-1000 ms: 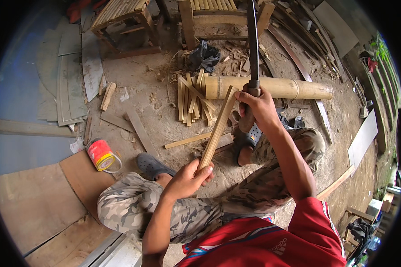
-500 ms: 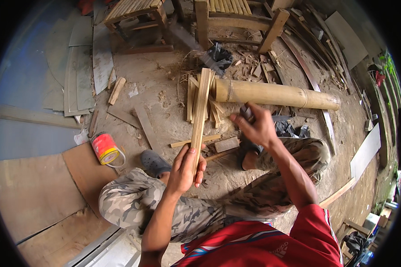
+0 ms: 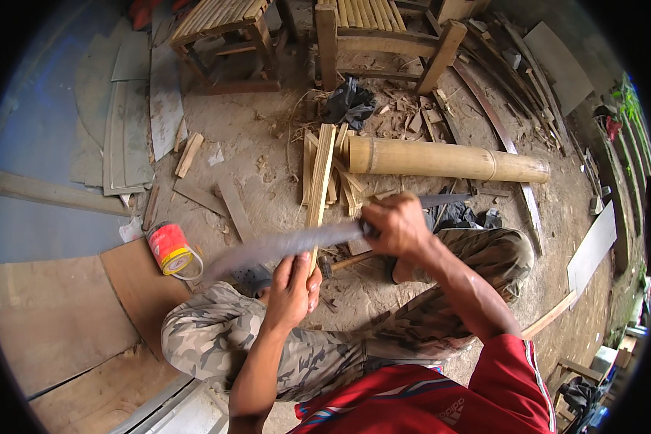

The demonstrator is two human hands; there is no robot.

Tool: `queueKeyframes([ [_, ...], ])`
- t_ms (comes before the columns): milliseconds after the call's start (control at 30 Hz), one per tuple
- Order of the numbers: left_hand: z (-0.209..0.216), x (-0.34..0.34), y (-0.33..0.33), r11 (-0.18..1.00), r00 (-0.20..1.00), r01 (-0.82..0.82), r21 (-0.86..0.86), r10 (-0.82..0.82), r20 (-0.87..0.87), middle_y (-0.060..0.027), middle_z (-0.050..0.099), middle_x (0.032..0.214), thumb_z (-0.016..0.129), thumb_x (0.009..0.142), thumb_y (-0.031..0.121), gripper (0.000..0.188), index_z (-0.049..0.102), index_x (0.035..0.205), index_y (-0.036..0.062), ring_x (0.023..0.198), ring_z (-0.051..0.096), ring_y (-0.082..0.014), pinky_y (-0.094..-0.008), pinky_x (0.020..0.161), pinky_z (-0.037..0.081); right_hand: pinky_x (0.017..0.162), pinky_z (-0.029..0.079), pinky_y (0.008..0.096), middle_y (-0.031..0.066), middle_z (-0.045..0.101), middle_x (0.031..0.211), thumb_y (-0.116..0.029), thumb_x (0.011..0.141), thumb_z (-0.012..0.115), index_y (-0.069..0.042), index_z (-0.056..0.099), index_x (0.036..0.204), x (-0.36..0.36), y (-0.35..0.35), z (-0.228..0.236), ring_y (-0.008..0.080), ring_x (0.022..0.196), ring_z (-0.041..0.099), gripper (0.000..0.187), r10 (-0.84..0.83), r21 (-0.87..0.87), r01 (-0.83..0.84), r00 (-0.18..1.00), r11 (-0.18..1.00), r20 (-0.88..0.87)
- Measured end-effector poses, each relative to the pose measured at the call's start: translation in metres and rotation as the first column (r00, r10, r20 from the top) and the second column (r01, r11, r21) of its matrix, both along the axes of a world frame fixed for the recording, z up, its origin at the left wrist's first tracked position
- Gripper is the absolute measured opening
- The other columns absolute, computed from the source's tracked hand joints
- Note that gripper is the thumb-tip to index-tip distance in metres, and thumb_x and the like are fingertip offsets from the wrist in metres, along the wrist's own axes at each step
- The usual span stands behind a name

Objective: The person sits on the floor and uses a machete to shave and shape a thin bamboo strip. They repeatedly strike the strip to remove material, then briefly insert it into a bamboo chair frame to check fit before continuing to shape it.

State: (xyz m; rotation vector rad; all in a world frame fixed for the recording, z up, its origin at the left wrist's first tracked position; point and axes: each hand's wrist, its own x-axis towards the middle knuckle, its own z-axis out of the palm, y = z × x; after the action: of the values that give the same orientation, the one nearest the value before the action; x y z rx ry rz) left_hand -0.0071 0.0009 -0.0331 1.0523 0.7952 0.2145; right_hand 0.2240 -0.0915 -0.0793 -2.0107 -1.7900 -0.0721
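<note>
My left hand (image 3: 291,293) is closed round the lower end of a long, pale wooden strip (image 3: 321,173), which points up and away from me. The fingers of my right hand (image 3: 396,228) wrap the handle of a machete (image 3: 289,244), its broad blade blurred by motion. That blade reaches leftward across the strip, just above my left fingers; whether it touches the wood I cannot tell. A bundle of split strips (image 3: 312,170) lies behind, against a thick bamboo pole (image 3: 441,159).
A red and yellow can (image 3: 169,248) stands at left beside plywood sheets (image 3: 58,311). Another blade (image 3: 445,199) lies near black plastic (image 3: 461,215) at right. A hammer (image 3: 347,262) rests between my legs. Bamboo-topped furniture (image 3: 383,43) stands at the back.
My right hand has come down and left, and the machete's blade has swung from beyond the strip to across its lower part. The strip has tipped slightly and its top sits lower.
</note>
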Motion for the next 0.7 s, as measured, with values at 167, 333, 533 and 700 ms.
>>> queueKeyframes([
  [167,0.014,0.003,0.002,1.0,1.0,-0.023,-0.009,0.023,0.001,0.0028,0.043,0.065,0.039,0.108,0.031,0.026,0.051,0.115,0.0093,0.043,0.038,-0.004,-0.0211,0.037,0.035,0.036,0.039,0.0339,-0.0015,0.049,0.047,-0.023,0.086,0.063,-0.013,0.062,0.074,0.029,0.0,-0.008,0.0141,0.037,0.041,0.016,-0.112,0.087,0.117,0.992,0.989,-0.06],
  [333,0.013,0.003,0.001,0.996,0.997,-0.016,0.085,0.022,-0.07,0.0028,0.044,0.065,0.041,0.108,0.032,0.029,0.054,0.112,0.007,0.044,0.039,-0.0038,-0.0212,0.037,0.035,0.044,0.044,0.0379,0.001,0.057,0.052,-0.024,0.075,0.067,-0.014,0.061,0.075,0.011,-0.005,-0.01,0.0211,0.043,0.052,0.012,0.032,-0.08,-0.035,0.999,0.996,-0.041],
  [533,0.014,0.014,0.008,0.994,0.993,-0.11,0.003,0.11,-0.043,0.0021,0.044,0.065,0.042,0.107,0.033,0.03,0.054,0.109,0.006,0.043,0.038,-0.004,-0.0218,0.037,0.035,0.05,0.048,0.0421,0.0069,0.063,0.063,-0.026,0.068,0.074,-0.011,0.059,0.076,0.018,0.01,0.002,0.0283,0.057,0.064,0.023,-0.037,-0.076,0.03,0.995,0.997,-0.094],
  [700,0.004,0.014,0.007,0.994,0.987,-0.104,0.019,0.105,-0.117,0.0022,0.044,0.064,0.042,0.107,0.032,0.029,0.053,0.113,0.0061,0.043,0.038,-0.0037,-0.0216,0.037,0.034,0.047,0.049,0.0394,0.0068,0.063,0.059,-0.028,0.074,0.069,-0.01,0.063,0.08,-0.011,0.006,0.002,0.0259,0.048,0.061,0.019,0.067,-0.112,-0.08,0.991,0.991,-0.112],
])
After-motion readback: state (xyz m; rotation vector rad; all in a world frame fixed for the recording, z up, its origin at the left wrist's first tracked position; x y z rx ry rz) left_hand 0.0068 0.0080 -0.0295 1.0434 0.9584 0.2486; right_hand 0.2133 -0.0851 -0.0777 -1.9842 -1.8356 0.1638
